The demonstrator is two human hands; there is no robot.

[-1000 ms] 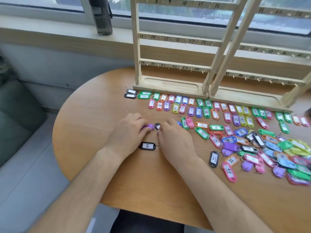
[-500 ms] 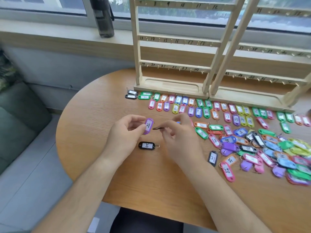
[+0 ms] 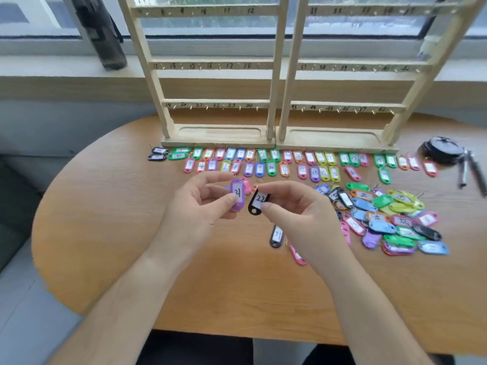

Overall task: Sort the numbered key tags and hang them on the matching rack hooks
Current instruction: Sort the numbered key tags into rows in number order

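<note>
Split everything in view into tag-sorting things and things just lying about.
Job: purple tag 21 in left hand; black tag 22 in right hand; sorted tag rows; loose tag pile; numbered racks.
Lying about: dark bottle; black round object with pens.

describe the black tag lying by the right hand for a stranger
On the wooden table, find the right hand. Beside its palm lies a black tag marked 31, flat on the wood, unlike the black 22 tag it pinches.
</note>
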